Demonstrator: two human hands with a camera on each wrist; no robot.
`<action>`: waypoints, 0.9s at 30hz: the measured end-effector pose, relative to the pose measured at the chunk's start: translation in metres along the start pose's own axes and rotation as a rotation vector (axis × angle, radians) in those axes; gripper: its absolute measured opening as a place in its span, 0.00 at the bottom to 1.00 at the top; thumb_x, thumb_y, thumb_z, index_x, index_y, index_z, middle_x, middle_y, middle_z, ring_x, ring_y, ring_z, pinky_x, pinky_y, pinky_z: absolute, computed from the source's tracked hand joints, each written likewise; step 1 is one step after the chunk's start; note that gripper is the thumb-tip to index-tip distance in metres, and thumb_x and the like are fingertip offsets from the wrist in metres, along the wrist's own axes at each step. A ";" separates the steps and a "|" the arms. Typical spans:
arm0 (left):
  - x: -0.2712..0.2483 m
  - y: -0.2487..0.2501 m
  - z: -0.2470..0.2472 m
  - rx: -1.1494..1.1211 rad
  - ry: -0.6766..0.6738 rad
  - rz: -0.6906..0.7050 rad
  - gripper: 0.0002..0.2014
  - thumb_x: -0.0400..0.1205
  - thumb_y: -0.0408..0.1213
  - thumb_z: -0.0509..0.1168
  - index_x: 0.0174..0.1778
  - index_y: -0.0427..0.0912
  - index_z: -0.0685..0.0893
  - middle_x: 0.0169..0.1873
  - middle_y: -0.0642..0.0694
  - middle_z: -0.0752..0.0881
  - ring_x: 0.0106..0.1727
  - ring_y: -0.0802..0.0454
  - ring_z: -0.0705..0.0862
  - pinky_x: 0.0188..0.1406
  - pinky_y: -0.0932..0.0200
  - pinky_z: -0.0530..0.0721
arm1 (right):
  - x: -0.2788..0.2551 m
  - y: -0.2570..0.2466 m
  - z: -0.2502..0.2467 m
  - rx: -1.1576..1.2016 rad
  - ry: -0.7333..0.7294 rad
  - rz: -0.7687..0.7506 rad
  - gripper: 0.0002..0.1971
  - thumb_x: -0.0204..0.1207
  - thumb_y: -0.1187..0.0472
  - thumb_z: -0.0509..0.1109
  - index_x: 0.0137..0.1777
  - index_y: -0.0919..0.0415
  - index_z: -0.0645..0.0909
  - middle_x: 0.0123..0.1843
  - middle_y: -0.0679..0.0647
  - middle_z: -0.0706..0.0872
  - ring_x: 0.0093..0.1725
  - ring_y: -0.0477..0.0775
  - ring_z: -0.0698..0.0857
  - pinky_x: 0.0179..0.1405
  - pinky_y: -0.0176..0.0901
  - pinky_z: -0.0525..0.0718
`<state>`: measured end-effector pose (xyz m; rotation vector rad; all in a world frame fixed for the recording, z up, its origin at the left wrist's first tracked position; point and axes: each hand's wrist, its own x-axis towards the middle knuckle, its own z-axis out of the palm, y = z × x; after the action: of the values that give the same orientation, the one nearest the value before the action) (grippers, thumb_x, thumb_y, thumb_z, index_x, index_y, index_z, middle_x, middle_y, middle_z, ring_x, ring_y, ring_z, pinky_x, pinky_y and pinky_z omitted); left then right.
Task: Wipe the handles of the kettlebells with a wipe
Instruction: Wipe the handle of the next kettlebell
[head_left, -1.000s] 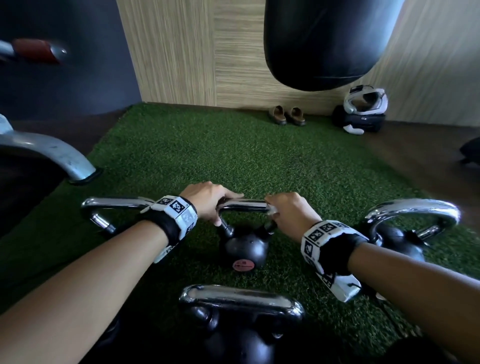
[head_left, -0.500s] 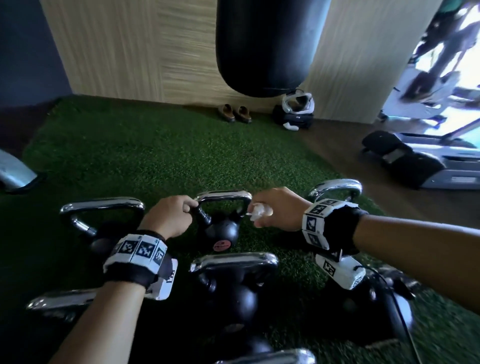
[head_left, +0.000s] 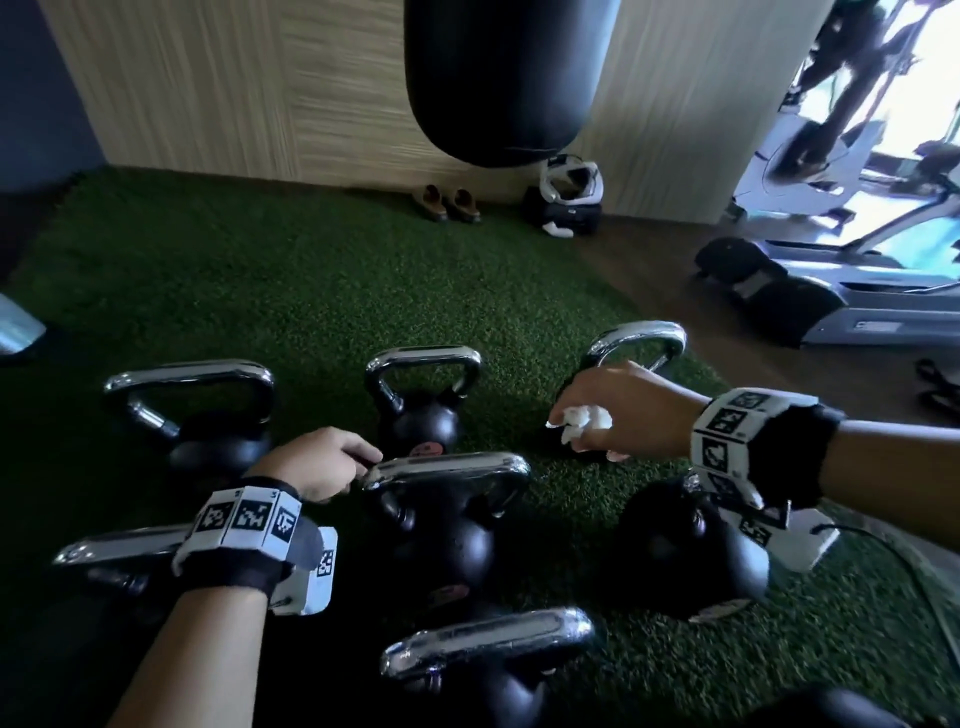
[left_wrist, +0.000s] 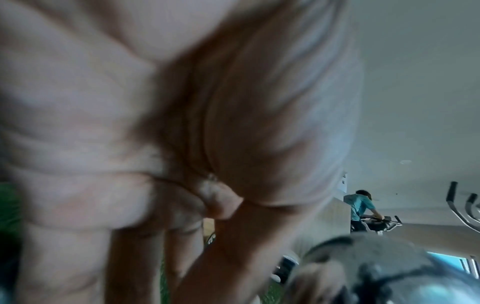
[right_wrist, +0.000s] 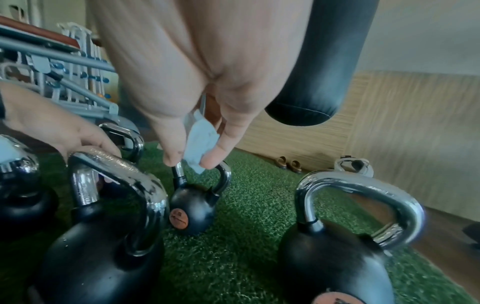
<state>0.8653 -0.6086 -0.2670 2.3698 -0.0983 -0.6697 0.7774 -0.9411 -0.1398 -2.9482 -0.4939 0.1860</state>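
Note:
Several black kettlebells with chrome handles stand on green turf (head_left: 260, 270). My left hand (head_left: 358, 462) grips the left end of the handle of the middle kettlebell (head_left: 447, 470); in the right wrist view its fingers (right_wrist: 85, 142) lie over that handle (right_wrist: 116, 164). My right hand (head_left: 576, 431) hovers to the right, above the turf, pinching a crumpled white wipe (head_left: 582, 418) between thumb and fingers (right_wrist: 215, 152). The wipe (right_wrist: 201, 142) touches no handle. The small kettlebell (head_left: 423, 423) behind stands untouched. The left wrist view is filled by a blurred palm (left_wrist: 182, 123).
More kettlebells stand at the left (head_left: 192, 389), front (head_left: 488, 644) and right (head_left: 639, 338). A black punching bag (head_left: 509, 78) hangs over the turf's far edge. Shoes (head_left: 447, 205) and a helmet on a bag (head_left: 569, 202) lie by the wall. A treadmill (head_left: 831, 301) stands at the right.
Both hands have left the small back kettlebell's handle. The left hand drew back to the middle kettlebell's handle; the right hand lifted off to the right with the wipe.

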 end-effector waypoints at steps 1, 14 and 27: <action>0.001 -0.004 0.004 0.002 -0.047 0.010 0.25 0.79 0.18 0.59 0.56 0.54 0.89 0.43 0.50 0.91 0.44 0.50 0.85 0.35 0.61 0.79 | 0.001 -0.001 0.008 -0.003 0.010 -0.022 0.17 0.75 0.55 0.81 0.64 0.48 0.89 0.59 0.44 0.89 0.56 0.37 0.79 0.52 0.11 0.67; -0.022 -0.025 0.077 -0.092 0.063 -0.014 0.43 0.53 0.69 0.85 0.66 0.63 0.86 0.62 0.67 0.84 0.68 0.61 0.81 0.77 0.58 0.76 | 0.012 -0.031 0.086 0.442 0.440 -0.152 0.16 0.76 0.66 0.78 0.62 0.55 0.92 0.49 0.45 0.80 0.42 0.30 0.78 0.45 0.14 0.71; -0.021 -0.031 0.095 0.005 0.238 0.087 0.41 0.62 0.68 0.83 0.71 0.60 0.83 0.58 0.75 0.83 0.67 0.64 0.82 0.73 0.63 0.76 | 0.037 -0.058 0.101 0.375 0.373 -0.179 0.12 0.76 0.70 0.74 0.51 0.55 0.94 0.48 0.52 0.93 0.49 0.49 0.87 0.45 0.29 0.75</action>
<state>0.7973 -0.6347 -0.3392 2.4154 -0.0982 -0.3428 0.7794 -0.8624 -0.2327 -2.4753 -0.5872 -0.2602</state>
